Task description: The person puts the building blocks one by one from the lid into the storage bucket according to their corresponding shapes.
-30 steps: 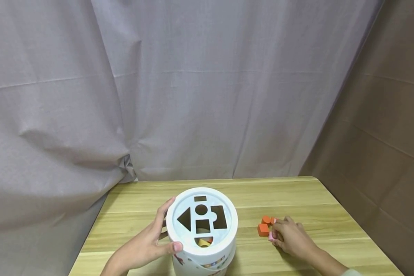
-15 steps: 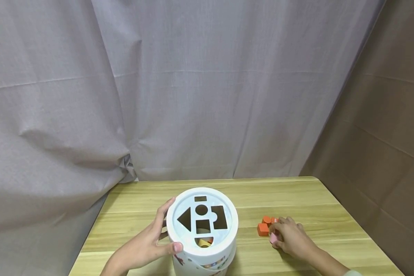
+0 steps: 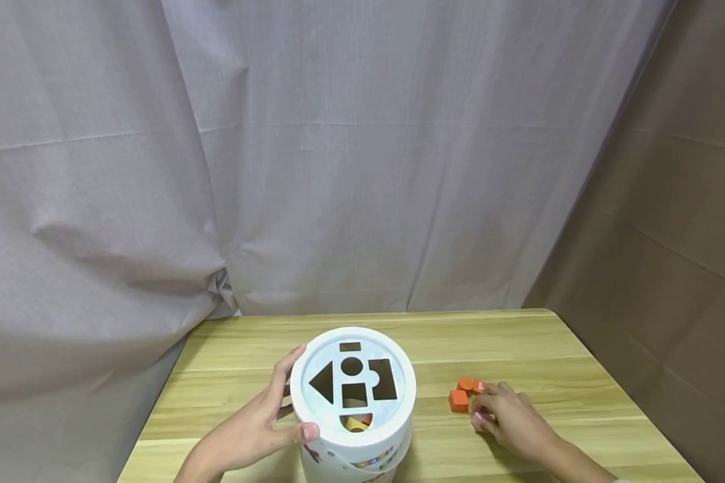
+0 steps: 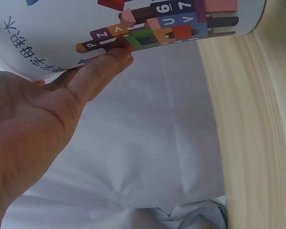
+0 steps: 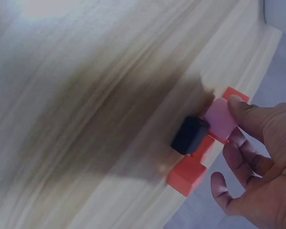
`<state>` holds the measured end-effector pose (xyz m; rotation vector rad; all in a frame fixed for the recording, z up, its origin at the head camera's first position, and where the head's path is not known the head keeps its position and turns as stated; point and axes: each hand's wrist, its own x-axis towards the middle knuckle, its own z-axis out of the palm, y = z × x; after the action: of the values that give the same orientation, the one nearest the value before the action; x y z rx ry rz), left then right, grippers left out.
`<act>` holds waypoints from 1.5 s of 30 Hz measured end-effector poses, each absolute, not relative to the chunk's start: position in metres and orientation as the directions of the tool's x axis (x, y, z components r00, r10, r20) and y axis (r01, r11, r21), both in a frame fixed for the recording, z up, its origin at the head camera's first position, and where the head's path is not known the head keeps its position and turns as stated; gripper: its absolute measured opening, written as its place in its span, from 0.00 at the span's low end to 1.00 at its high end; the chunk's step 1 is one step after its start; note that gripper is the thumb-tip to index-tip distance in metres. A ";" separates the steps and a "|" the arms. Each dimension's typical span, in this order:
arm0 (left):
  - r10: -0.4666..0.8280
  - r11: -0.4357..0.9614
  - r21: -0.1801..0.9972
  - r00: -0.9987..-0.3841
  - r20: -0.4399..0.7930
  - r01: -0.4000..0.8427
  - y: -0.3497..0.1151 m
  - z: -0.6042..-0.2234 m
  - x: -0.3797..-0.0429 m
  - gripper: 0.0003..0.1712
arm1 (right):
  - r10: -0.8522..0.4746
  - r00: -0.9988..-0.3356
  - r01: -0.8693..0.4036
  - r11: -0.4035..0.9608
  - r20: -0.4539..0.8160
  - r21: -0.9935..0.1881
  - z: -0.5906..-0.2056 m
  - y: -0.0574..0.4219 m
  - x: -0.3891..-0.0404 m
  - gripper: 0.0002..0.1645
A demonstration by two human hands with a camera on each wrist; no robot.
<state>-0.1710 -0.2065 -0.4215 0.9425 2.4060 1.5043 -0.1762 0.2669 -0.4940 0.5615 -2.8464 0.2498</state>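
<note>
In the head view, my left hand (image 3: 250,422) holds the side of a white shape-sorter bucket (image 3: 393,436). Its thumb lies on the front of the rim and its fingers reach round the left side. The pale blue lid has several cut-out shapes; yellow and red pieces show inside. My right hand (image 3: 513,419) pinches a pink block (image 5: 221,119) between thumb and fingers, low over the table. Close by are an orange cube (image 3: 458,401), an orange round block (image 3: 465,384) and a small red block (image 3: 479,386). The right wrist view also shows a black block (image 5: 190,135) touching or nearly touching the pink one.
The wooden table (image 3: 519,342) ends at a back edge before a grey curtain (image 3: 362,168). A brown cloth (image 3: 670,268) hangs along the right side. In the left wrist view, printed letter blocks (image 4: 166,21) decorate the bucket's wall.
The pink block has turned and shifted slightly to the right, away from the orange cube, in my right hand's fingers. My left hand and the bucket stay in place.
</note>
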 end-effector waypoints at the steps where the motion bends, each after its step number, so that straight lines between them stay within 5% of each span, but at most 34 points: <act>1: 0.577 0.301 0.856 -0.795 0.187 0.421 -0.207 -0.421 -0.171 0.66 | -0.349 -0.901 -0.391 0.911 0.258 -0.132 -0.492 0.266 -0.175 0.11; 9: 0.580 0.292 0.866 -0.795 0.177 0.406 -0.207 -0.424 -0.171 0.65 | -0.404 -0.859 -0.492 0.821 0.316 -0.289 -0.465 0.260 -0.173 0.06; 17: 0.593 0.275 0.861 -0.780 0.199 0.429 -0.207 -0.426 -0.172 0.65 | -0.393 -0.787 -0.597 0.677 0.475 -0.430 -0.433 0.239 -0.173 0.17; 24: 0.603 0.260 0.841 -0.760 0.243 0.475 -0.208 -0.429 -0.173 0.64 | -0.423 -0.676 -0.719 0.556 0.604 -0.416 -0.395 0.210 -0.170 0.23; 32: 0.561 0.295 0.882 -0.814 0.152 0.368 -0.207 -0.426 -0.169 0.64 | -0.487 -0.569 -0.816 0.429 0.662 -0.386 -0.363 0.177 -0.165 0.26; 45: 0.594 0.271 0.850 -0.773 0.222 0.452 -0.206 -0.424 -0.172 0.64 | -0.516 -0.406 -0.913 0.267 0.754 -0.309 -0.332 0.130 -0.157 0.28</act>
<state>-0.1718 -0.2060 -0.4245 0.9906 2.3893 1.5233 -0.1568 0.1302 -0.3317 1.2858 -2.0280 1.0101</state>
